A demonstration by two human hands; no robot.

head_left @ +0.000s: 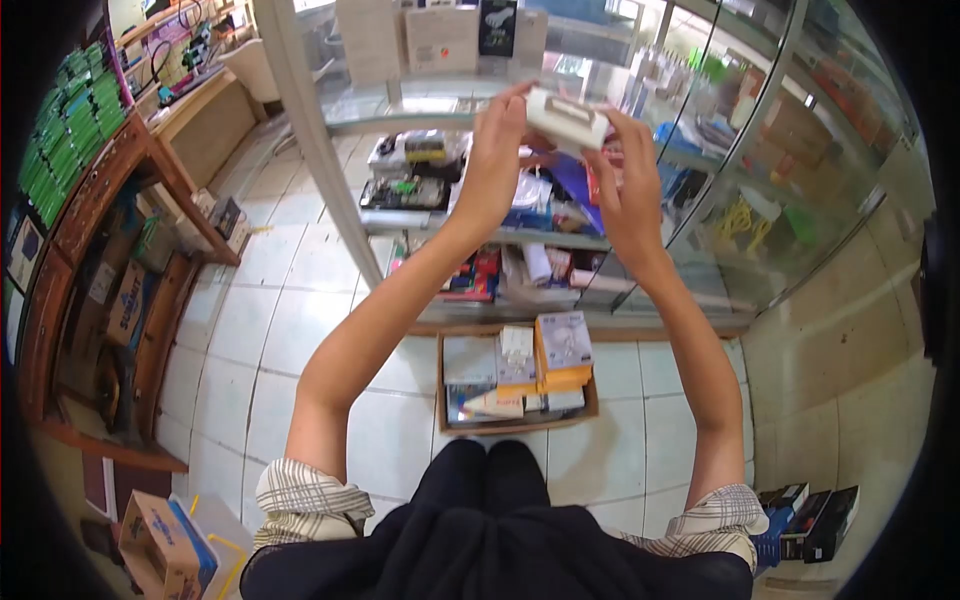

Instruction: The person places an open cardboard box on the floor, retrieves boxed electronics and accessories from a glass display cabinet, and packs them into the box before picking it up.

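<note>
Both my arms are stretched out ahead, with a small white box (pixel 568 119) raised between my hands in front of the glass cabinet. My left hand (pixel 500 135) grips the box by its left end, and my right hand (pixel 630 185) has its fingers on the right end. The upper face of the box carries a greyish-brown patch, and its outline is slightly blurred. Just below it, a blue-purple flat item (pixel 577 190) with a red part beside it shows next to my right fingers.
The glass cabinet (pixel 345 180) holds boxes on top and a circuit board device (pixel 405 193) on a shelf. A cardboard carton (pixel 441 385) of small packages stands on the tiled floor before me. On the left is a wooden shelf unit (pixel 165 190); black boxes (pixel 825 525) lie at lower right.
</note>
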